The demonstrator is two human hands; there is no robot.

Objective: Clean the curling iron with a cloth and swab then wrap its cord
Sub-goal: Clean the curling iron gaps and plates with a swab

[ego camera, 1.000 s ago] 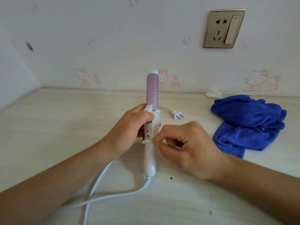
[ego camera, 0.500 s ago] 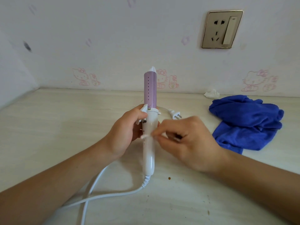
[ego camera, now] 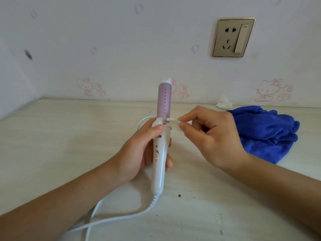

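left hand (ego camera: 139,150) is gripping the curling iron (ego camera: 160,146); right hand (ego camera: 210,136) is pinching a swab (ego camera: 172,120) against it. right of the iron, a cloth (ego camera: 267,133) and tissue (ego camera: 224,103) are lying on the counter (ego camera: 69,136).

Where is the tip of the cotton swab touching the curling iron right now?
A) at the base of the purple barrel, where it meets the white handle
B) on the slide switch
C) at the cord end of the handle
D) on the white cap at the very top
A: the right hand holds the cotton swab with its tip at the bottom of the purple barrel of the curling iron, just above the white handle gripped by the left hand.
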